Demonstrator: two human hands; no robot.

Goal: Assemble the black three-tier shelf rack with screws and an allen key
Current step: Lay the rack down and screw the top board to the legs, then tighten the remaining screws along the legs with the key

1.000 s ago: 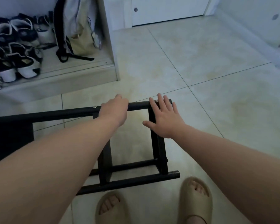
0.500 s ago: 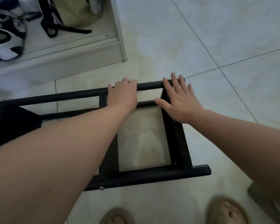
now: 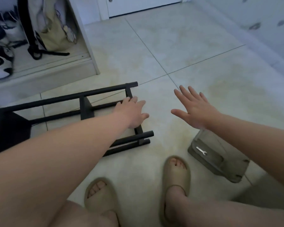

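Pale tiled floor (image 3: 179, 46), white door (image 3: 138, 4), low shoe shelf (image 3: 44, 66) at left.

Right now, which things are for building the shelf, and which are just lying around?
For the job: black shelf rack, with the left hand resting on it; right hand, open above the floor; small silver wrench on a grey-green pad, probably.

Just lying about: shoes and a beige bag in the white cupboard.

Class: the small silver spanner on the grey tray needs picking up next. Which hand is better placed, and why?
Probably the right. The right hand hovers open and empty near the tray holding the spanner; the left hand rests on the black rack, farther away.
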